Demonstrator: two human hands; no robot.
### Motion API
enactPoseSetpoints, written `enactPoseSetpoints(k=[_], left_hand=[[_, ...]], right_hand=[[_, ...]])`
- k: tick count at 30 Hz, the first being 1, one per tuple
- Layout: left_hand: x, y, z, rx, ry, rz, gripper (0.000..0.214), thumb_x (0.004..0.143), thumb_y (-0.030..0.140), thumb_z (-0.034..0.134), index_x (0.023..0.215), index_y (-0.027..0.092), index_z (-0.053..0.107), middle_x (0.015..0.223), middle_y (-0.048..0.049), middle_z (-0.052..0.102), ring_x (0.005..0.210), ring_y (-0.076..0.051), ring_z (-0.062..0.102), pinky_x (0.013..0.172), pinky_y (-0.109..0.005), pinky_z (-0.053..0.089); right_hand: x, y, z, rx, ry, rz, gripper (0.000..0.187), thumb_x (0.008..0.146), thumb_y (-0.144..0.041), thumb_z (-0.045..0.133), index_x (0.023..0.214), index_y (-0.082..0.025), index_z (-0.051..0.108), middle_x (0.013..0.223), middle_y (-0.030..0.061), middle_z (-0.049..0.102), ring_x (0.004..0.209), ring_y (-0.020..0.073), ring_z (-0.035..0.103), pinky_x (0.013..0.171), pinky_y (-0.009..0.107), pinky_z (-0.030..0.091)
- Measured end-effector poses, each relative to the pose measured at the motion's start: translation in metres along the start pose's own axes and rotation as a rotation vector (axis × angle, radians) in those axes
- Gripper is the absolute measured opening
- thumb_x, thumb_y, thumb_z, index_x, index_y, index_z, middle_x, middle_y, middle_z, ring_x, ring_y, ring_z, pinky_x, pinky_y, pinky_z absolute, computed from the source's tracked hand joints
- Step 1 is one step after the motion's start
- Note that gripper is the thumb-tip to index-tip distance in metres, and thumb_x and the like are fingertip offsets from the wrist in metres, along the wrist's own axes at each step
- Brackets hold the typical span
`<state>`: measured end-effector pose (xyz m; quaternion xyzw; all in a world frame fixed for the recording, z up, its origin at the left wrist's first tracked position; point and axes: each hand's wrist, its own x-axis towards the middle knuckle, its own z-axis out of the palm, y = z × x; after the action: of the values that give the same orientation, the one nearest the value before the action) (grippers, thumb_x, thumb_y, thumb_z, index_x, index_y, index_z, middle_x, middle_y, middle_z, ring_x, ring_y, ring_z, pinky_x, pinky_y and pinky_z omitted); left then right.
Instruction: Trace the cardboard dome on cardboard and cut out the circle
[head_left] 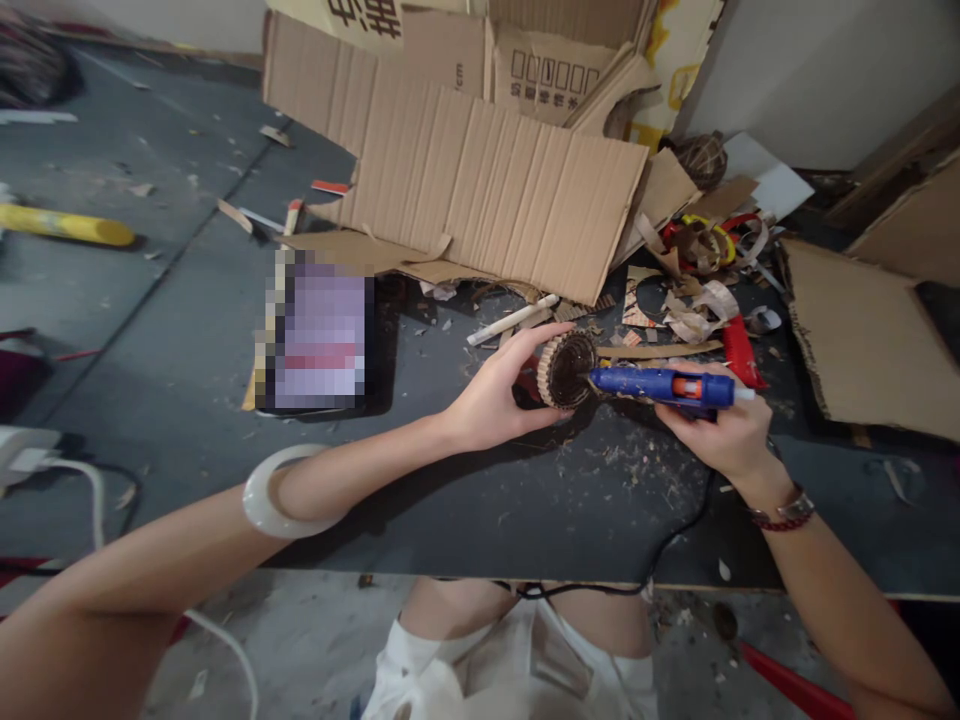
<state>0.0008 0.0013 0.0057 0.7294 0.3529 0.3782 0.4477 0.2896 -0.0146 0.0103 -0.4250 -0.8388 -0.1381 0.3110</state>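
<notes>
**One cardboard coil (566, 370), one hot glue gun (660, 387)**
Coil was held above the dark workbench (480, 520), clamped in the left hand (495, 395). Right hand (712, 425) was clamped on the gun, nozzle against the coil's dark face. Corrugated sheet (480, 190) lay far; paper-and-cardboard scraps (690, 310) lay far right.

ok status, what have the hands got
Left hand gripping coiled cardboard disc; right hand holding blue glue gun, nozzle at disc; black cord trailing away from hands

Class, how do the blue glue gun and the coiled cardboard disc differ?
The glue gun is glossy blue plastic, the coiled cardboard disc matte brown corrugated. The gun is long, the disc round. The right hand holds the gun, the left hand the disc. Both are held over the table.
</notes>
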Motion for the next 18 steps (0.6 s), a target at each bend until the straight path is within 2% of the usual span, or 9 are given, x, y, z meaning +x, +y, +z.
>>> enactPoseSetpoints(k=[7,10,18], left_hand=[[-0.0002,-0.0002,-0.0004,0.007,0.005,-0.004,0.081,0.071,0.025,0.078,0.141,0.029,0.038,0.139,-0.0100,0.051,0.115,-0.029,0.061,0.097,-0.048,0.055],[0.0000,-0.0002,-0.0002,0.002,0.001,-0.006,0.081,0.071,0.024,0.078,0.141,0.029,0.037,0.138,-0.0096,0.052,0.113,-0.028,0.062,0.097,-0.048,0.055],[-0.0001,0.0014,0.0000,-0.001,0.003,-0.004,0.080,0.071,0.024,0.077,0.141,0.028,0.038,0.141,-0.0102,0.050,0.115,-0.029,0.062,0.099,-0.048,0.053]], right_hand=[[-0.0006,0.0024,0.0008,0.027,-0.053,-0.004,0.034,0.078,-0.030,0.070,0.111,-0.022,0.062,0.096,0.0064,0.074,0.082,0.0234,0.072,0.072,0.033,0.061],[-0.0001,0.0018,0.0000,0.022,-0.044,-0.019,0.034,0.078,-0.030,0.070,0.110,-0.022,0.062,0.095,0.0062,0.074,0.081,0.0229,0.072,0.070,0.032,0.060],[0.0011,0.0008,0.0006,0.004,0.008,0.059,0.032,0.076,-0.028,0.073,0.106,-0.021,0.064,0.091,0.0059,0.073,0.079,0.0227,0.072,0.069,0.032,0.060]])
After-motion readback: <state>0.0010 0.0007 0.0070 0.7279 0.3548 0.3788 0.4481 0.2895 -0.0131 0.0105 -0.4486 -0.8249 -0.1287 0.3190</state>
